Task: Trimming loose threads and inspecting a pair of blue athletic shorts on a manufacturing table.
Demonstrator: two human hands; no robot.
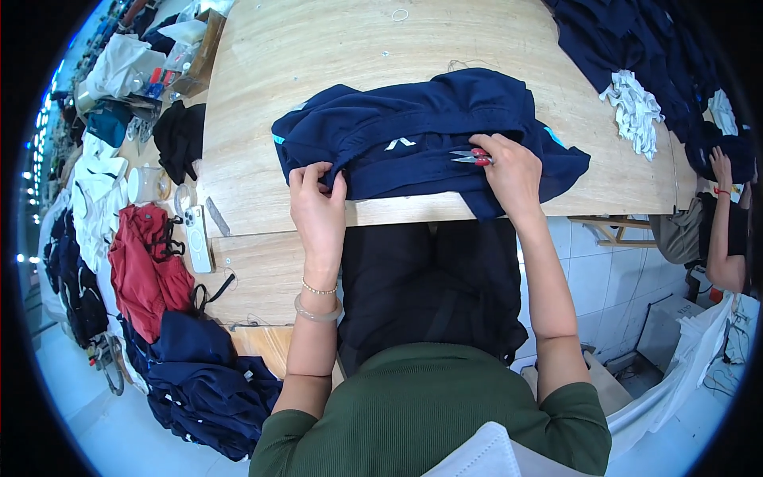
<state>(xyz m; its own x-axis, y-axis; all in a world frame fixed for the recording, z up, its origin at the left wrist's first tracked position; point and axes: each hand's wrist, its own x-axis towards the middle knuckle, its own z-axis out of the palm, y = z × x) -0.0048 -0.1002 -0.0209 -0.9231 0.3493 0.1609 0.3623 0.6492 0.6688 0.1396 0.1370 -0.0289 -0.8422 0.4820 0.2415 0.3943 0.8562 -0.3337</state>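
Note:
A navy blue garment with light blue patches and a small white mark lies bunched along the table's near edge. My left hand pinches its fabric at the left, thumb and fingers closed on the edge. In my right hand is a pair of thread snips with red grips. Their silver blades point left over the opening of the garment, and the fingers of that hand also rest by its upper edge. Whether the blades touch cloth I cannot tell.
The pale wooden table reaches away from me. At left lie a phone, a red garment and dark clothes. On the right are a white cloth bundle and navy clothes; another person's hand is beyond.

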